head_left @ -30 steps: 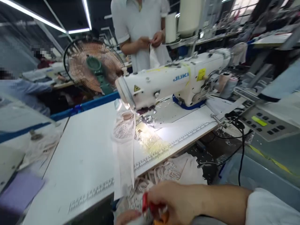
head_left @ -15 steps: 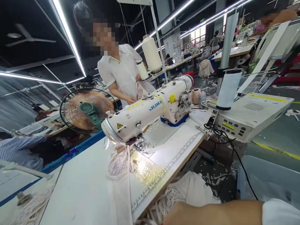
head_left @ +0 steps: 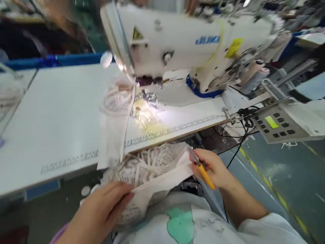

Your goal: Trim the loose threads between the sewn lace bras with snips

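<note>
With the pale cream lace-and-mesh garment (head_left: 162,154) taken as the clock's centre, it is held just below the front edge of the white ruler-printed surface (head_left: 68,112), above the lap. At eight o'clock its smooth band is gripped by the left hand (head_left: 106,203), fingers laid over the edge. At three o'clock the orange-handled metal snips (head_left: 206,176) are gripped in the right hand (head_left: 213,167), the blades brought to the band's end; whether they are parted cannot be told. The step in hand is judged to be handling or trimming at that edge. For the next move, the band should be kept spread and the blade tips kept clear of the lace and fingertips.

At one o'clock the white JUKI sewing machine (head_left: 182,44) is set on the surface, its needle area lit. At eleven o'clock a second pale lace piece (head_left: 113,135) is draped over the front edge; its hanging end could be caught, and contact with the held garment cannot be confirmed. Toward two o'clock the grey control box with a yellow-green display (head_left: 273,125) is mounted, black cables (head_left: 245,115) being bunched beside it.
</note>
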